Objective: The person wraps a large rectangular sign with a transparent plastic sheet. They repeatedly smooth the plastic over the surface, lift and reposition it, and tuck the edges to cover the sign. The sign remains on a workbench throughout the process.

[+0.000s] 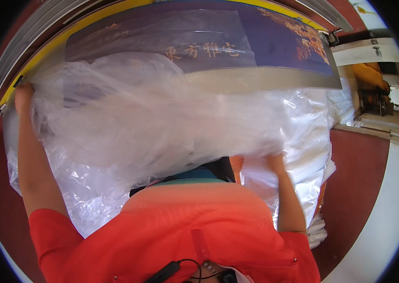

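A large sheet of clear plastic film (161,122) billows in front of me, blurred by motion across its middle. My left hand (24,96) is closed on the film's left side, beside a small black piece (18,81) on the yellow edge strip. Lower right, my right hand (275,161) is at the film's near edge; its fingers are smeared by motion. Under the film's far part lies a dark purple printed panel (289,47) with gold lettering and a golden tree pattern. It rests on a grey board (275,78).
A yellow strip (109,12) and metal rails (20,47) border the far side. Shiny plastic sheeting (305,122) hangs over the near side and right. A white ledge with a latch (374,52) is at far right, above a dark machine (374,96). Reddish floor (357,188) shows at right.
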{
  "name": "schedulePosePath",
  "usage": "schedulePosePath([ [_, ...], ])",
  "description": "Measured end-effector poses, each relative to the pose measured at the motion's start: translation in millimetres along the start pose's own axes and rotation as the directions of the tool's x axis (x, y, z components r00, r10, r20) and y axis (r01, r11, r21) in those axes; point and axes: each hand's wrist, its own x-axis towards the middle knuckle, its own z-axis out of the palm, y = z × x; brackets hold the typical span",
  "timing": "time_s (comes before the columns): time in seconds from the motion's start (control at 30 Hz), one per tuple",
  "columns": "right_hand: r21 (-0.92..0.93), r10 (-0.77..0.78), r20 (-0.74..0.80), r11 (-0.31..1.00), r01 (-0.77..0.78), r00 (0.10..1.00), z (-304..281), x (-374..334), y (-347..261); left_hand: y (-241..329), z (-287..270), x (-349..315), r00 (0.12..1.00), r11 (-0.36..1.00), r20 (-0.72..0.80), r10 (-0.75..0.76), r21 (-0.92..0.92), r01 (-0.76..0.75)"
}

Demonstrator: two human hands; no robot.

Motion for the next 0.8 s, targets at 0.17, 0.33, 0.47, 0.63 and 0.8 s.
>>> schedulePosePath([
  [0.17, 0.986, 0.36, -0.159, 0.014, 0.165, 0.919, -89, 23, -1, -11, 3, -4, 0.998, 0.992, -0.037, 0.058, -0.107, -0.062],
  [0.33, 0.999, 0.263, 0.045, -0.018, -0.042, 0.964, -77, 23, -33, -10, -1, -9, 0.988, 0.974, -0.054, 0.144, -0.171, -0.151],
  [0.47, 0.895, 0.308, 0.006, 0.423, -0.142, 0.952, -233, 30, -21, -27, 14, 1, 0.978, 0.96, -0.098, 0.184, -0.194, -0.2],
  [0.63, -0.416, -0.433, -0.826, 0.9, 0.128, 0.36, -354, 31, -138, -14, 18, -7, 0.925, 0.884, -0.184, 0.334, -0.279, -0.374],
  [0.8, -0.934, -0.897, -0.072, 0.213, 0.285, 0.437, -215, 87, -258, -36, -4, -20, 0.938, 0.905, -0.201, 0.282, -0.268, -0.329],
])
